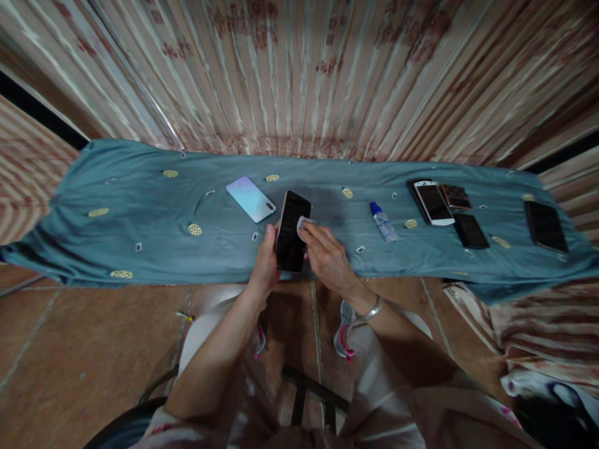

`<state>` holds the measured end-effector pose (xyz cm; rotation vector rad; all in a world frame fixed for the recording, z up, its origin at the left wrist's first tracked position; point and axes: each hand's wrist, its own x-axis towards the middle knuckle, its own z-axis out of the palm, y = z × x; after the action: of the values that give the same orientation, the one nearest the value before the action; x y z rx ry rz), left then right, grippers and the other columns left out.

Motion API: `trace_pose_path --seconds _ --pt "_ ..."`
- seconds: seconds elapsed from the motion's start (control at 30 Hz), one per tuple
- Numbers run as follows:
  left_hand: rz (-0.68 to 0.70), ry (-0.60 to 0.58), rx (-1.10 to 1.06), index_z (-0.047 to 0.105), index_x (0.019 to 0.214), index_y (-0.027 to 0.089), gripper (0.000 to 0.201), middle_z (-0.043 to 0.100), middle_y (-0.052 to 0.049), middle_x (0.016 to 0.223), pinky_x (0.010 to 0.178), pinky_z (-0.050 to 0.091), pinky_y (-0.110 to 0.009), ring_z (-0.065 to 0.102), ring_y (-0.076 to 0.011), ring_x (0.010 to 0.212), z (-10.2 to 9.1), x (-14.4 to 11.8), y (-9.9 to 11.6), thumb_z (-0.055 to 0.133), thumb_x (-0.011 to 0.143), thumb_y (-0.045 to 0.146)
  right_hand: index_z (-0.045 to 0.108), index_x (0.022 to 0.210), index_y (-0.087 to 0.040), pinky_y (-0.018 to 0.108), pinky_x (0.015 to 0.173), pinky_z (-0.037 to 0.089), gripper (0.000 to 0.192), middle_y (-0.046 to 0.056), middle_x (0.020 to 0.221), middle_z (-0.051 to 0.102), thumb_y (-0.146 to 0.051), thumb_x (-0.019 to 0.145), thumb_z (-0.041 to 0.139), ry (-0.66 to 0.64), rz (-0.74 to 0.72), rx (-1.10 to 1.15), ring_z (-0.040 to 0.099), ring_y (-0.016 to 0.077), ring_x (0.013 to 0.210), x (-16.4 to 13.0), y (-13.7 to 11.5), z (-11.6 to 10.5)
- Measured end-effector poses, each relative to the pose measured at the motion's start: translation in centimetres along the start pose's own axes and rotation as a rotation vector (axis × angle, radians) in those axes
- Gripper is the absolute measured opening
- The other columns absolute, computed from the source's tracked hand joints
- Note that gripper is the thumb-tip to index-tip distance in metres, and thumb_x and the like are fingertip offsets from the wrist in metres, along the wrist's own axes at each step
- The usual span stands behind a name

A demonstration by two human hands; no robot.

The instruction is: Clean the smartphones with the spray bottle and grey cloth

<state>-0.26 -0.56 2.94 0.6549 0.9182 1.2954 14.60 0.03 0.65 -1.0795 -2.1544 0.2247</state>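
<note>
My left hand (266, 255) grips a black phone (292, 231) by its left edge and holds it screen-up above the near edge of a teal cloth (140, 237). My right hand (327, 255) pinches a small white wipe (303, 226) and presses it against the phone's right edge. A silver bracelet sits on my right wrist. Just left of the black phone, a phone with a pale iridescent back (251, 198) lies on the cloth.
A small white bottle with a blue cap (384, 222) lies right of my hands. Several more phones (434, 202) lie at the cloth's right end, one dark phone (545, 226) at the far right. Small card bits are scattered about. Striped curtain behind.
</note>
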Motion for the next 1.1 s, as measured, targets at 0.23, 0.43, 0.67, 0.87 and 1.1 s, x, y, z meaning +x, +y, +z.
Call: trace_pose_path --seconds 0.23,0.43,0.67,0.87,1.1 --pt "0.003 0.007 -0.003 0.071 0.122 0.02 0.056 0.076 -0.008 0.121 0.1 0.055 -0.038 0.064 -0.0284 0.126 -0.1 0.0 -0.1 0.046 0.096 0.063 0.059 0.145 -0.019 0.05 0.113 0.052 0.05 0.014 0.141 0.065 -0.012 0.101 0.037 -0.002 -0.028 0.004 0.061 0.028 0.128 -0.2 -0.8 0.1" --pt "0.015 -0.007 -0.02 0.07 0.124 0.016 0.062 0.074 -0.01 0.126 0.11 0.049 -0.04 0.062 -0.028 0.129 -0.3 0.1 -0.7 0.053 0.092 0.066 0.059 0.145 -0.016 0.049 0.114 0.05 0.05 0.016 0.142 0.064 -0.009 0.1 0.038 0.014 -0.077 0.007 0.059 0.028 0.131 -0.1 -1.2 0.4" --pt "-0.006 0.019 -0.044 0.071 0.124 0.016 0.056 0.072 -0.01 0.133 0.115 0.045 -0.039 0.057 -0.0278 0.136 0.0 -0.2 -0.9 0.056 0.093 0.06 0.051 0.152 -0.018 0.05 0.117 0.048 0.056 0.014 0.148 0.059 -0.008 0.1 0.032 0.0 -0.068 0.039 0.053 0.0267 0.138 0.4 -1.0 0.3" --pt "-0.008 -0.004 -0.03 0.073 0.124 0.017 0.057 0.071 -0.009 0.133 0.116 0.044 -0.04 0.055 -0.0289 0.139 0.1 -0.4 -1.2 0.06 0.091 0.061 0.049 0.153 -0.018 0.052 0.117 0.045 0.057 0.014 0.152 0.055 -0.008 0.1 0.032 -0.009 -0.034 0.031 0.051 0.0264 0.14 1.0 0.1 0.0" --pt "-0.098 -0.057 -0.03 0.069 0.132 0.018 0.06 0.075 -0.009 0.125 0.103 0.055 -0.043 0.066 -0.0307 0.125 0.9 -1.0 -0.9 0.05 0.096 0.062 0.048 0.153 -0.017 0.05 0.118 0.043 0.055 0.014 0.153 0.053 -0.011 0.101 0.032 0.006 0.01 -0.017 0.048 0.026 0.142 1.5 1.3 -0.5"
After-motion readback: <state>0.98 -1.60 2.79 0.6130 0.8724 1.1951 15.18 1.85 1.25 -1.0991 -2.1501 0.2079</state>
